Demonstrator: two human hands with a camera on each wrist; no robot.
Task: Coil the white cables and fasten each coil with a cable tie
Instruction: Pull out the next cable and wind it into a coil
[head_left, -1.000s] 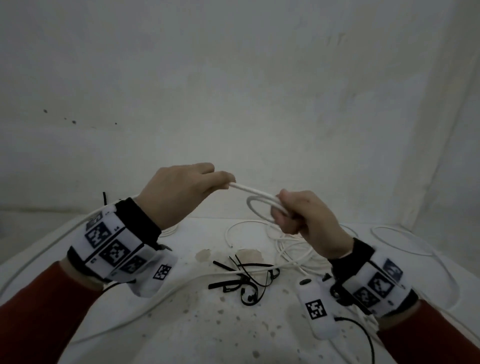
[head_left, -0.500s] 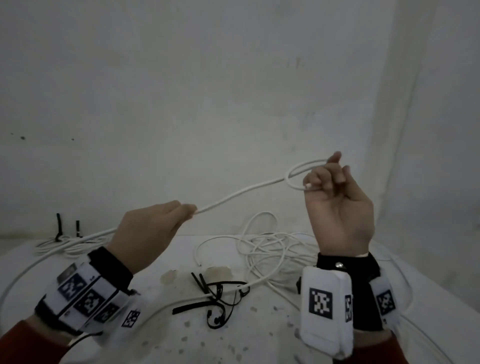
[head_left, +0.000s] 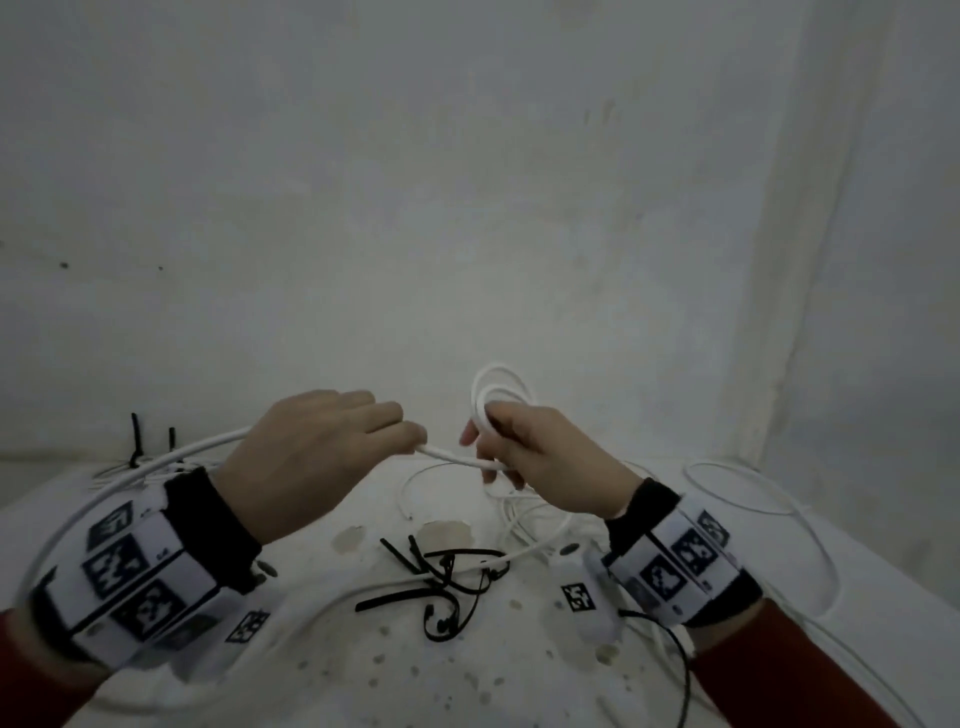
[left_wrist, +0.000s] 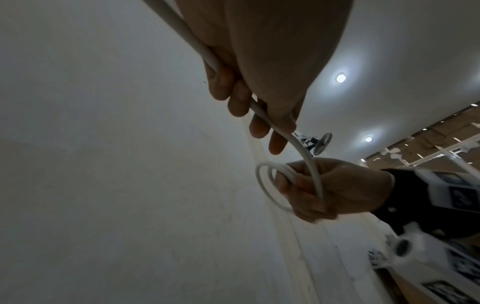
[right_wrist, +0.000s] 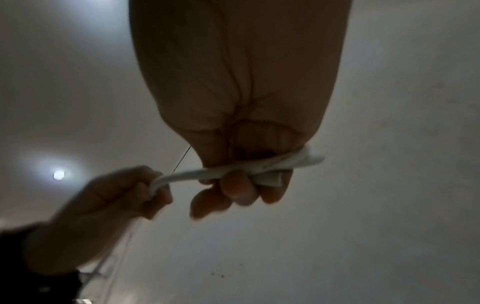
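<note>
Right hand (head_left: 545, 457) grips small coil of thin white round cable (head_left: 498, 400), held above worktop (head_left: 332, 675) centre. Left hand (head_left: 311, 467) pinches the feed run. Best: keep loops equal, slide left hand back along slack, avoid twist. Black cable ties (head_left: 436, 587) lie below, mid-worktop.

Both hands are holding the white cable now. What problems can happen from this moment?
The small coil pinched by the right hand may spring open if the grip loosens. The cable fed through the left hand trails over the table near the black cable ties and could drag them.
</note>
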